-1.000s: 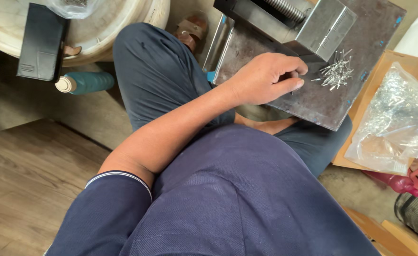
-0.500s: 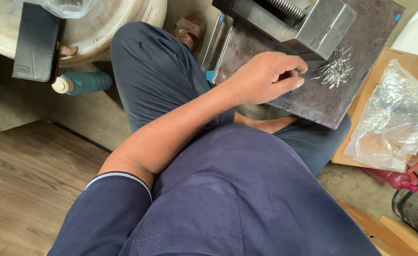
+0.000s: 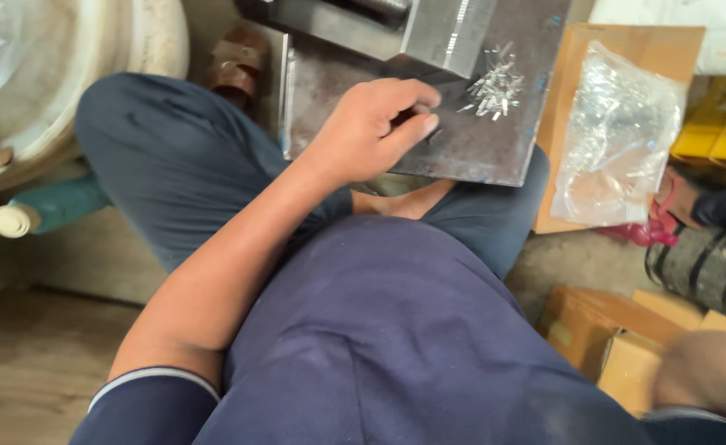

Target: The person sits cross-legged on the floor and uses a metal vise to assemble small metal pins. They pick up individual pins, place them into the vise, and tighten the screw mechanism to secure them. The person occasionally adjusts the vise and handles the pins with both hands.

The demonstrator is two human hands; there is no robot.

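My left hand [image 3: 371, 128] reaches forward over my knee onto a dark steel plate [image 3: 478, 152]. Its fingers are curled, and thumb and forefinger pinch what looks like a small dark metal piece right at the plate's surface. A heap of small shiny metal pins [image 3: 494, 82] lies on the plate just right of the fingertips. A grey steel block [image 3: 445, 33] stands on the plate behind the hand. Only my right forearm [image 3: 704, 379] shows, at the lower right corner; that hand is out of the picture.
A clear plastic bag of shiny parts [image 3: 618, 140] lies on brown cardboard [image 3: 556, 99] right of the plate. Cardboard boxes [image 3: 602, 334] sit at lower right, a white drum [image 3: 91, 66] and a teal bottle [image 3: 50, 210] at left, a brown sandal [image 3: 239, 62] beyond my knee.
My left hand stays curled at the same spot on the plate. The view has shifted, bringing my right forearm and the boxes into the lower right.
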